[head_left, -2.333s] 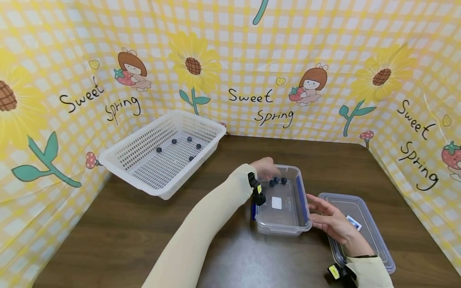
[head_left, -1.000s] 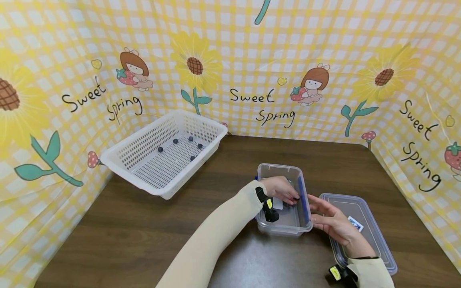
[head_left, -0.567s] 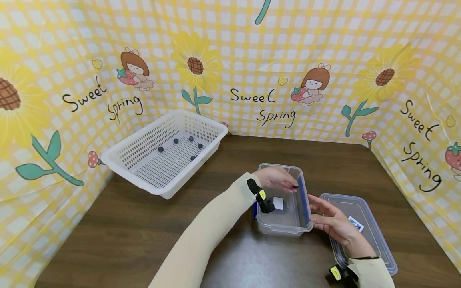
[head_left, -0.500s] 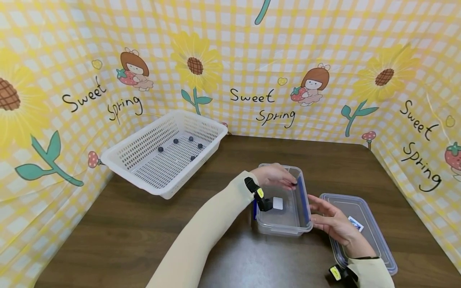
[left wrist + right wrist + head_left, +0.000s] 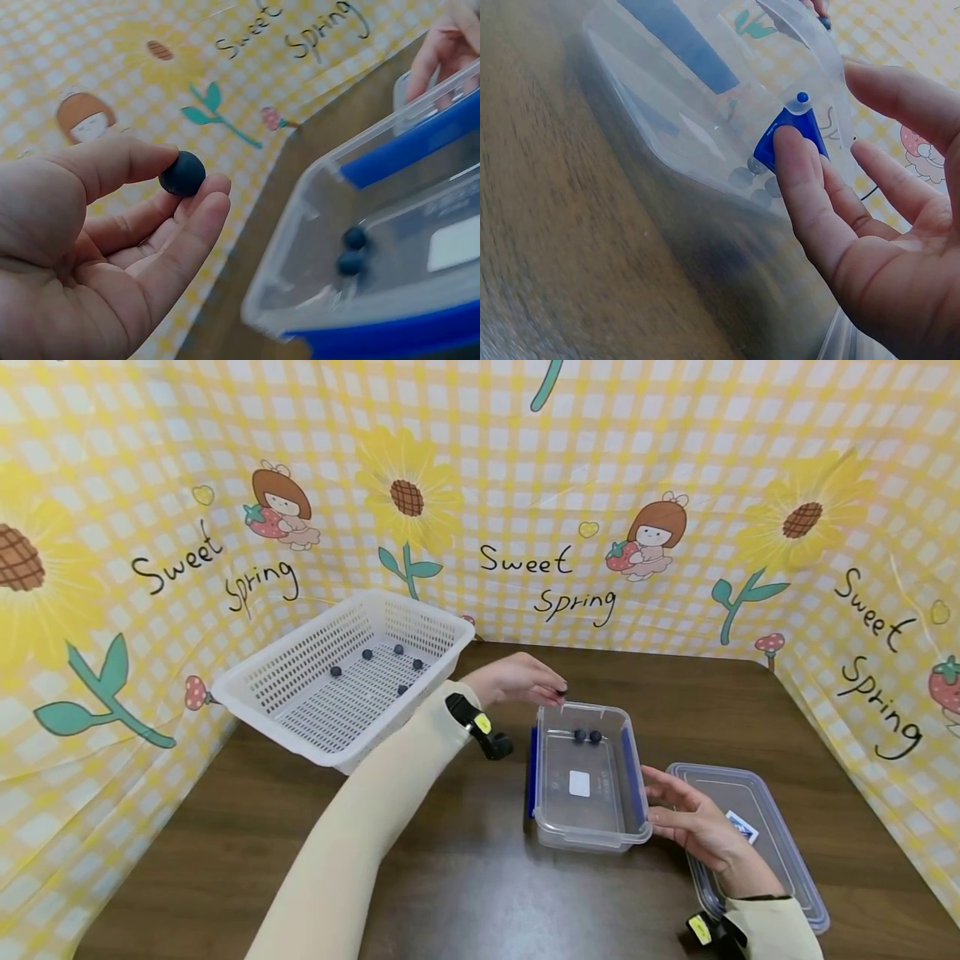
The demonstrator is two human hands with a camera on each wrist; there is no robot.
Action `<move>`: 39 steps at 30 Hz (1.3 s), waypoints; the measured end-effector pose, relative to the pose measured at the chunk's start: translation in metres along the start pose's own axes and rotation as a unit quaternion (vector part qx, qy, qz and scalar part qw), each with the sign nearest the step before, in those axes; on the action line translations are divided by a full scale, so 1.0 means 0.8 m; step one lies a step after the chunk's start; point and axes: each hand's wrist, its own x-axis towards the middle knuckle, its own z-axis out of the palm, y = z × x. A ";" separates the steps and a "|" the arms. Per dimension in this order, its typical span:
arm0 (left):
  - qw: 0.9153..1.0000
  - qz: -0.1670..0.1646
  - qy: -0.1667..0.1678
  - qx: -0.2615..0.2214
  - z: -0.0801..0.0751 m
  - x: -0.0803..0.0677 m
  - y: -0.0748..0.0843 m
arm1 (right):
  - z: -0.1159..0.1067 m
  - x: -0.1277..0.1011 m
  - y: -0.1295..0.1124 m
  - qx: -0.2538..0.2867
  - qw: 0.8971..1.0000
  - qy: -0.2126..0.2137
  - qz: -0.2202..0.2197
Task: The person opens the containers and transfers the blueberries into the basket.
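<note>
My left hand (image 5: 519, 679) is just past the far left corner of a clear plastic box (image 5: 577, 827). Thumb and fingertips pinch a small dark blue ball (image 5: 182, 174), smooth and round in the left wrist view. Two more dark balls (image 5: 587, 737) lie inside the box near its far end. My right hand (image 5: 693, 822) is at the box's right side, its fingers extended rather than wrapped round it. In the right wrist view, a fingertip rests on the blue latch (image 5: 787, 135) of the box wall.
A white perforated basket (image 5: 341, 764) stands at the back left with several dark balls on its floor. The box's lid (image 5: 780, 852) lies flat on the brown table (image 5: 480, 893), partly under my right hand. Patterned cloth (image 5: 465, 493) encloses the back and sides.
My left hand has reached into the box, picked up one ball and carried it out toward the basket, so two of three balls stay in the box. My right hand has held its place.
</note>
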 end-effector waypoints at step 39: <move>0.920 -0.030 0.338 -0.196 -0.314 -0.189 -0.055 | -0.006 0.001 0.003 0.000 1.000 -0.002 0.003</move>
